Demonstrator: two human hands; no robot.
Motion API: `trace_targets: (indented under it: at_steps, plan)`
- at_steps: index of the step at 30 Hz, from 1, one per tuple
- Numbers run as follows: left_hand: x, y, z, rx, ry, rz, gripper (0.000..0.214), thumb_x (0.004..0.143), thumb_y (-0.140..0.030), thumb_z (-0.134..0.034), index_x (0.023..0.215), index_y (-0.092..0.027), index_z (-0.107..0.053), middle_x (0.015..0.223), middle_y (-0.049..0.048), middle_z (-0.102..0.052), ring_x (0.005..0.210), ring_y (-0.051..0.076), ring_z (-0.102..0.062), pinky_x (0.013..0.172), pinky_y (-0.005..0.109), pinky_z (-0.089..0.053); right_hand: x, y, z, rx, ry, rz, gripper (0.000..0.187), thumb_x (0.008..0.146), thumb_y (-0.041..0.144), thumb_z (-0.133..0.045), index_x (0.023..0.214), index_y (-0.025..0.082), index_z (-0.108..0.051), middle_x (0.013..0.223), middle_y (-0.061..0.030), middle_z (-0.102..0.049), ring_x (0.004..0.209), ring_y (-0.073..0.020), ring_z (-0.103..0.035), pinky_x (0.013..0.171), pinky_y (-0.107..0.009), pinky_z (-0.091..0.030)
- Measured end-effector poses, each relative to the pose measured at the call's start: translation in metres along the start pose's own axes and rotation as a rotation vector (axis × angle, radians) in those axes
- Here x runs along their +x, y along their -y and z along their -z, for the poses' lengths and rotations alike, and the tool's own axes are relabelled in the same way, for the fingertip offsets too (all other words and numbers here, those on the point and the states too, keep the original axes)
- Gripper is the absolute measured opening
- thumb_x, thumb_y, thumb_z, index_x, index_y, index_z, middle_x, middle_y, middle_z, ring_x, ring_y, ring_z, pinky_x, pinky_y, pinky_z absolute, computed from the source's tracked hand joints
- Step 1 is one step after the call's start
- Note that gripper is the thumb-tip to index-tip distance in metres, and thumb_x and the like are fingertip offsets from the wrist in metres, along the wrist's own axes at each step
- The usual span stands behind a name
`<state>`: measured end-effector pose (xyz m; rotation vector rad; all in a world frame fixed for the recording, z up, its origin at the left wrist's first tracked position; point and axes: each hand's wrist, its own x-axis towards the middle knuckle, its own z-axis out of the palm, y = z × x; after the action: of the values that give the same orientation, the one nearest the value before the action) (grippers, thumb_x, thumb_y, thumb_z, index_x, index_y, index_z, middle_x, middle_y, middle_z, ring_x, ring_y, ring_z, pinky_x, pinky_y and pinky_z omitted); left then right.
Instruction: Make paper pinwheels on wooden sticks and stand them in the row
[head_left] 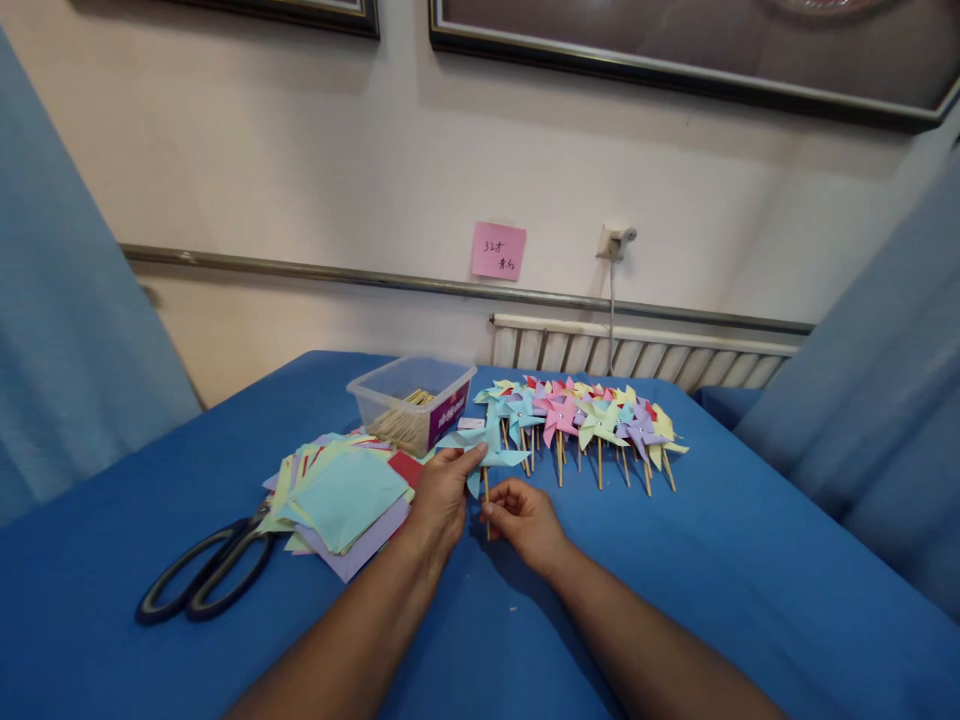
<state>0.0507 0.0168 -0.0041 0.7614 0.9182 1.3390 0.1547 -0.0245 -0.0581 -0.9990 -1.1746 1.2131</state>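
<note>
A light blue paper pinwheel (491,447) on a thin wooden stick (487,490) is held upright over the table, between both hands. My left hand (448,490) is closed, its thumb and fingers pinching the paper at the pinwheel's left side. My right hand (525,520) grips the stick lower down between thumb and fingertips. Just behind them, several finished-looking paper pinwheels (600,425) in pink, yellow, purple and blue lie in a cluster with their sticks pointing toward me.
Coloured paper squares (349,495) are piled at the left, partly over the blades of dark-handled scissors (206,575). A clear plastic box (367,395) of wooden sticks stands behind the pile. Blue cloth (675,590) covers the table; a radiator (645,345) and wall are beyond.
</note>
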Motion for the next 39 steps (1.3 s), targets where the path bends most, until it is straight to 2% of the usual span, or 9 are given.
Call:
trace_targets:
  at_steps: [15,29,36,39]
  plan:
    - [0.006,0.002,0.004,0.01,-0.049,0.012,0.03,0.051,-0.022,-0.083,0.058,-0.015,-0.055,0.05,-0.0031,-0.059,0.046,0.011,-0.053,0.048,0.023,-0.042,0.005,-0.01,0.0,-0.051,-0.008,-0.076,0.027,0.063,0.037,-0.074,0.068,0.017,-0.057,0.053,0.0039,-0.058,0.043,-0.0085,-0.05,0.046,-0.022,-0.041]
    - [0.007,0.002,0.001,-0.014,-0.054,0.034,0.033,0.051,-0.022,-0.082,0.054,-0.017,-0.049,0.046,-0.0049,-0.054,0.046,0.011,-0.052,0.049,0.024,-0.042,0.006,-0.005,-0.002,-0.159,-0.052,-0.105,0.021,0.064,0.03,-0.072,0.065,0.017,-0.055,0.049,0.006,-0.054,0.042,-0.0077,-0.048,0.044,-0.02,-0.037]
    - [0.008,0.0,0.002,0.044,-0.062,0.002,0.029,0.051,-0.021,-0.082,0.058,-0.015,-0.056,0.052,-0.0037,-0.057,0.049,0.01,-0.053,0.051,0.023,-0.042,0.008,-0.01,-0.001,-0.158,-0.067,-0.09,0.019,0.063,0.03,-0.071,0.064,0.018,-0.056,0.049,0.0056,-0.054,0.042,-0.0085,-0.049,0.044,-0.021,-0.038]
    - [0.007,0.0,-0.001,0.047,-0.012,0.002,0.029,0.052,-0.022,-0.083,0.06,-0.014,-0.057,0.054,-0.0032,-0.058,0.052,0.01,-0.054,0.053,0.022,-0.042,0.009,-0.011,-0.001,-0.183,-0.095,-0.07,0.017,0.064,0.029,-0.069,0.064,0.019,-0.056,0.049,0.0055,-0.054,0.043,-0.0087,-0.048,0.046,-0.021,-0.039]
